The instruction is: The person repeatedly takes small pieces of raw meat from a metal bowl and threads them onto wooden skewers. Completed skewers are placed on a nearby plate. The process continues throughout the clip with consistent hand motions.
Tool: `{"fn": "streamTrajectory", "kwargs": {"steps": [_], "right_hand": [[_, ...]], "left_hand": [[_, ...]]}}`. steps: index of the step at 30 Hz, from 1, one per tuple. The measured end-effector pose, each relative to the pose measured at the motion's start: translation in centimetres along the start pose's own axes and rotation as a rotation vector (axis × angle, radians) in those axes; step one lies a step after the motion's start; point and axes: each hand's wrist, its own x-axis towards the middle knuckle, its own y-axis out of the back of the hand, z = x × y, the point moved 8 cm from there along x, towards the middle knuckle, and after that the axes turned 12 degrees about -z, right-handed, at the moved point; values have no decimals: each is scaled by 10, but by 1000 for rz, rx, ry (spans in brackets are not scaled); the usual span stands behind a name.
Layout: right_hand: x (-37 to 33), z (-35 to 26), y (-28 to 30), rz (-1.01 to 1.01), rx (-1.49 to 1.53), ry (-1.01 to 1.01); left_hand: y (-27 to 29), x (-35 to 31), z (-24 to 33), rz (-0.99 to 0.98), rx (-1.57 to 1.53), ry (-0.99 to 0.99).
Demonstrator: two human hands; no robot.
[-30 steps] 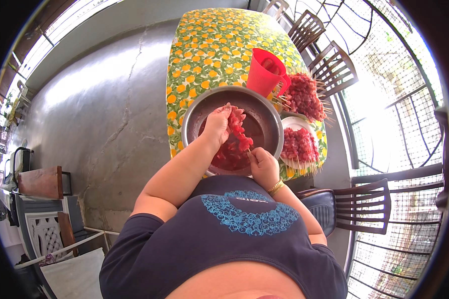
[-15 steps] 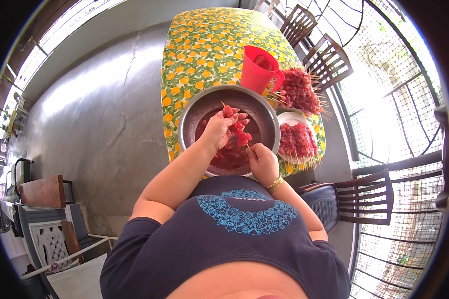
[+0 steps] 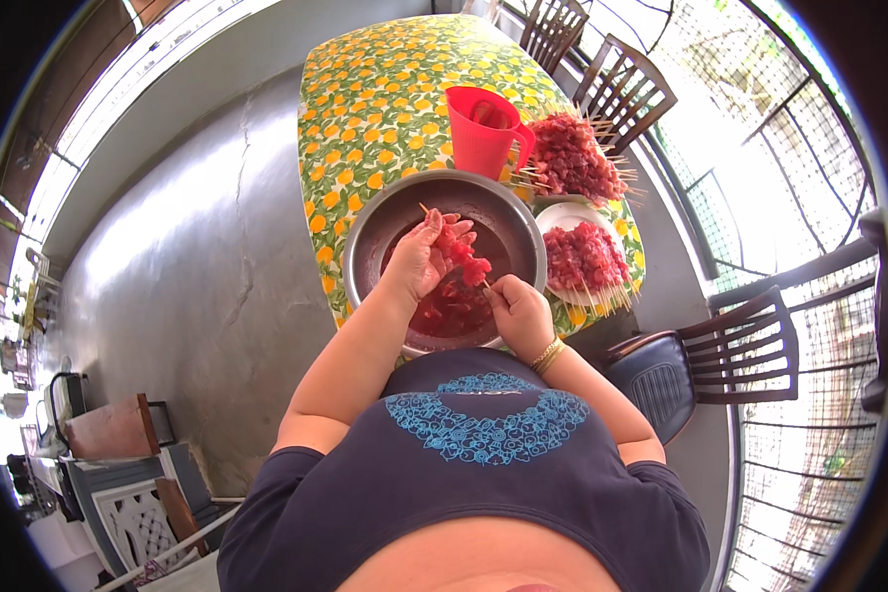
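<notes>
Over a wide metal bowl (image 3: pixel 361 242), I hold a meat skewer (image 3: pixel 475 270) threaded with red raw pieces. My left hand (image 3: pixel 419 259) cups the meat from the left, its fingers partly hidden behind the pieces. The stick's tip pokes out above that hand. Lower down, my right hand (image 3: pixel 521 318) pinches the bare end of the stick near the bowl's right rim. Loose raw meat (image 3: pixel 452 314) lies in reddish liquid in the bowl beneath.
Right of the bowl, finished skewers (image 3: pixel 584 259) are heaped on a white plate (image 3: pixel 562 214), with a bigger skewer pile (image 3: pixel 572 158) behind. A red pitcher (image 3: pixel 479 138) stands beyond the bowl on the fruit-patterned tablecloth (image 3: pixel 365 118). Wooden chairs (image 3: pixel 735 345) line the right side.
My left hand's fingers have loosened and spread somewhat around the meat. The right hand keeps its pinch on the stick. The whole view has shifted and turned slightly.
</notes>
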Motion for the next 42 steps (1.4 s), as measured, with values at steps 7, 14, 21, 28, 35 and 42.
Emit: {"fn": "streamTrajectory", "kwargs": {"steps": [7, 14, 21, 28, 35, 42], "right_hand": [[-5, 18, 12, 23, 31, -91], [-16, 49, 32, 94, 113, -227], [-37, 63, 51, 146, 73, -303], [-34, 68, 41, 101, 96, -285], [-14, 48, 26, 58, 154, -168], [-5, 39, 17, -12, 144, -156]], "left_hand": [[-3, 22, -16, -63, 95, 57], [77, 91, -31, 179, 504, 167], [90, 136, -59, 208, 2148, 98], [47, 78, -154, -365, 2062, 530], [87, -2, -117, -653, 1935, 1126], [116, 4, -29, -223, 1079, 753]]}}
